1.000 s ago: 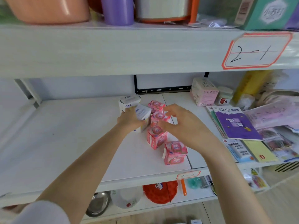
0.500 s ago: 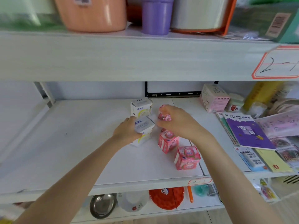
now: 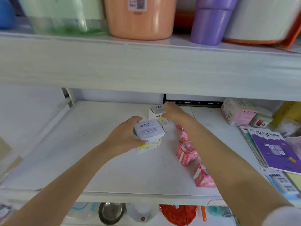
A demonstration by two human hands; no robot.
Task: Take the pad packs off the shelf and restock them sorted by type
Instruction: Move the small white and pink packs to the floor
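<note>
My left hand (image 3: 125, 134) is clamped on the near white ABC pack (image 3: 149, 130), thumb low on its front and fingers over the far top edge. The pack is tipped toward me; I cannot tell whether its bottom corner rests on the shelf (image 3: 73, 157). My right hand (image 3: 173, 111) lies over the rear ABC pack (image 3: 156, 110), just behind the first one and close to the back wall. Its fingertips are at the far top edge, but whether they are closed on the pack I cannot tell.

To the right of both white packs the pink packs (image 3: 187, 152) stand in a row running toward the shelf front, and my right forearm crosses directly above them.

That forearm looks like the main risk. If I pull the rear pack back with the arm low, I judge it would clip the pink row and tip or scatter it. The wrapping looks slick and soft, so a one-sided pinch could let a white pack twist out. The front pink pack stands near the shelf lip and could be nudged off. A purple book (image 3: 275, 149) lies farther right.
</note>
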